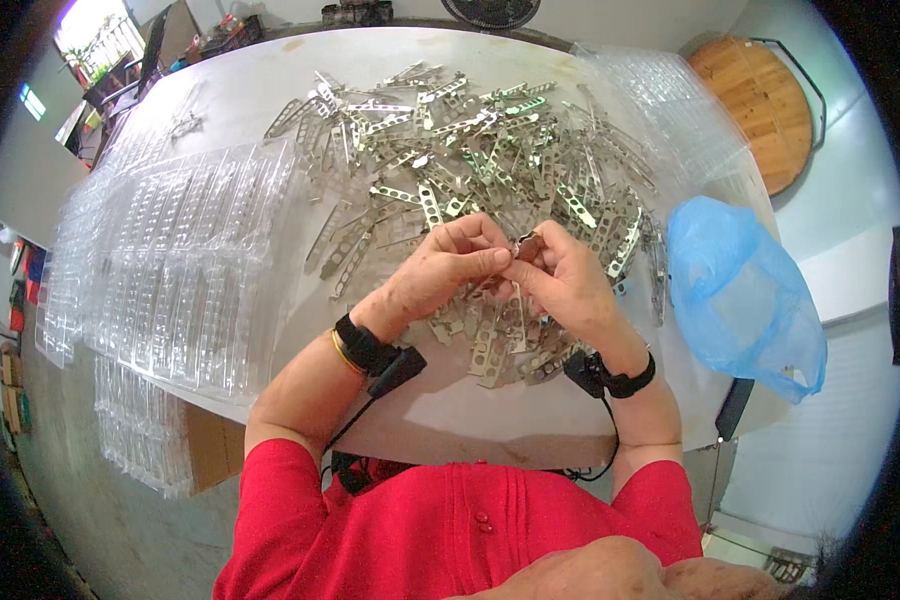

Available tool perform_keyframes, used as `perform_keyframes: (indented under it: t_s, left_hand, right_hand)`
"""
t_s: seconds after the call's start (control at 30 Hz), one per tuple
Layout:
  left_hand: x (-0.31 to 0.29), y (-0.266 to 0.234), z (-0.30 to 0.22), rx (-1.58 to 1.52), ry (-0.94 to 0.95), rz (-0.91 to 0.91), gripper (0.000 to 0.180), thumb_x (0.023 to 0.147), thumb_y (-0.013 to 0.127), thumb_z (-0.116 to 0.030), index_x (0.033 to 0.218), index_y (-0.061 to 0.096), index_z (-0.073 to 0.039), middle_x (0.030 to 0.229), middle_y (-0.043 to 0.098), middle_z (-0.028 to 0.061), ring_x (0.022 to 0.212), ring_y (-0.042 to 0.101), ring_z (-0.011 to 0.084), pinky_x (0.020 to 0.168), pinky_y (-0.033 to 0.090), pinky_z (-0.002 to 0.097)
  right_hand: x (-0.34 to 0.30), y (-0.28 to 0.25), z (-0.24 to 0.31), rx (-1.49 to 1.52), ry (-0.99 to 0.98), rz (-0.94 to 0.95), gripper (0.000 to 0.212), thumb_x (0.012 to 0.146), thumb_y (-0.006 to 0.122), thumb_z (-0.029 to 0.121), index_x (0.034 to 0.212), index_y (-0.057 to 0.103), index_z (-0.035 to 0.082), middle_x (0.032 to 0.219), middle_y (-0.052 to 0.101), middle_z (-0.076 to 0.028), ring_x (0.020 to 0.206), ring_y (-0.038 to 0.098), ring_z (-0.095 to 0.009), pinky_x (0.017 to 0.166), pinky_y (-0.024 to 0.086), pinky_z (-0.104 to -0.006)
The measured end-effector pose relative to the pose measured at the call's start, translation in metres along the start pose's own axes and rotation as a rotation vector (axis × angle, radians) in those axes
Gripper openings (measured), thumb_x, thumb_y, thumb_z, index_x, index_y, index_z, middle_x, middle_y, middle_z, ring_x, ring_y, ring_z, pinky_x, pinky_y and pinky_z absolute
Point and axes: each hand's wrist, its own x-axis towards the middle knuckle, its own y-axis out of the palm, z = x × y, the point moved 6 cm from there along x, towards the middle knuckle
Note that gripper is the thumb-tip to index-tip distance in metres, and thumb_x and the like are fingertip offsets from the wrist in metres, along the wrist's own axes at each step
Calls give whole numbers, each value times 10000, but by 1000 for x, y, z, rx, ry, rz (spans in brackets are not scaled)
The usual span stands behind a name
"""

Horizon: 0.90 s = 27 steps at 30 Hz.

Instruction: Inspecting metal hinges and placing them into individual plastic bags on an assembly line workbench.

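My left hand [445, 262] and my right hand [568, 285] meet over the near part of a heap of perforated metal strips [490, 150]. Thumb and fingers are pinched together on both. Between the fingertips sits a small metal piece [528, 245], brownish and shiny, its shape mostly covered by the right fingers. The left thumb and forefinger press at its near end. More flat strips with round holes [495, 350] lie beneath and in front of my hands, on the white table [370, 425].
Clear plastic trays [185, 270] are stacked on the table's left, with others [660, 95] at the far right. A blue plastic bag [740, 290] rests on the right edge. Below the left edge stand more trays beside a cardboard box [215, 445]. Cables [350, 425] hang from both wrist straps.
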Motion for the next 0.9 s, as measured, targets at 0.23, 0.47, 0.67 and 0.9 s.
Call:
perform_keyframes:
  t_s: [0.23,0.47,0.67,0.9]
  left_hand:
    - [-1,2,-1,-69,16,-3,111,979,659,-140,980,599,-47,916,677,75,757,651,150,675,518,276]
    - [1,6,4,-93,3,39,72,987,630,-95,974,586,-39,952,675,106,775,650,160,680,531,281]
    - [2,3,4,-135,19,66,78,987,632,-97,986,575,-44,962,678,109,777,655,158,684,536,282]
    - [0,3,-3,-68,-42,60,136,967,665,-166,995,603,-48,986,692,113,794,655,176,698,514,310]
  right_hand:
    - [-6,-10,17,-130,-197,-177,274,926,716,208,1101,594,35,755,671,-72,657,641,-149,592,496,-309]
    - [-13,-14,23,-38,-308,-183,227,983,603,99,1190,694,78,827,648,-83,638,604,-130,588,484,-291]
    - [-8,-13,22,-137,-297,-154,256,972,615,91,1213,700,78,821,646,-82,694,634,-141,630,496,-279]
    - [-7,-14,32,-51,-263,-124,150,928,671,143,1009,681,17,864,668,-117,775,663,-205,683,507,-321]
